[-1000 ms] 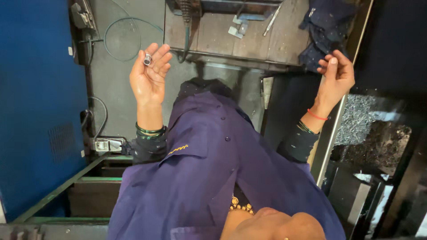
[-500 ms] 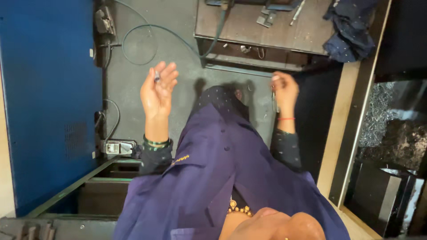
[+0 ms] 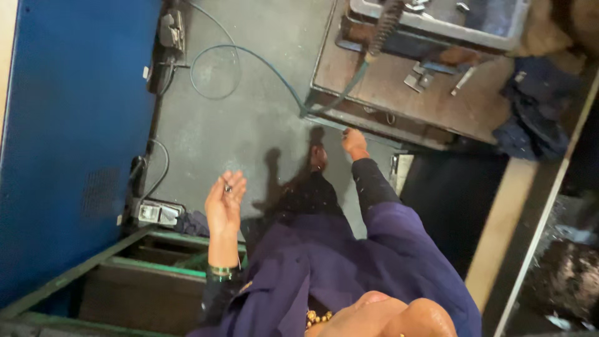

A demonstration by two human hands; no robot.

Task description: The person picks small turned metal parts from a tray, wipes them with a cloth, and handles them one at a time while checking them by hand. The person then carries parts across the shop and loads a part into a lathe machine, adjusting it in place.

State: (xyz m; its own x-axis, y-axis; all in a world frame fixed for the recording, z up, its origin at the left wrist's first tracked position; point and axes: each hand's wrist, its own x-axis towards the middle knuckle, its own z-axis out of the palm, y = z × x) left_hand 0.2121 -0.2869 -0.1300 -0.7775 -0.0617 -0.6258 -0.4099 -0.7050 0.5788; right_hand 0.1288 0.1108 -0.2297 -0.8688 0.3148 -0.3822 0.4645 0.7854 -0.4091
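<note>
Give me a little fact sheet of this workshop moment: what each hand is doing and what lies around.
Left hand: palm up, holding a small dark metal part
Right hand: reaching down toward the edge of the low wooden platform; grip not visible
Clothing: purple garment
Floor: grey, with a looped cable
Left side: blue panel
On platform: small metal tools

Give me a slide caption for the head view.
Left hand cradles a small dark metal part while the right hand reaches toward the brown metal workbench.

Purple tunic (image 3: 349,262), blue machine panel (image 3: 75,125), green bangles (image 3: 219,271), grey floor (image 3: 249,118)
</note>
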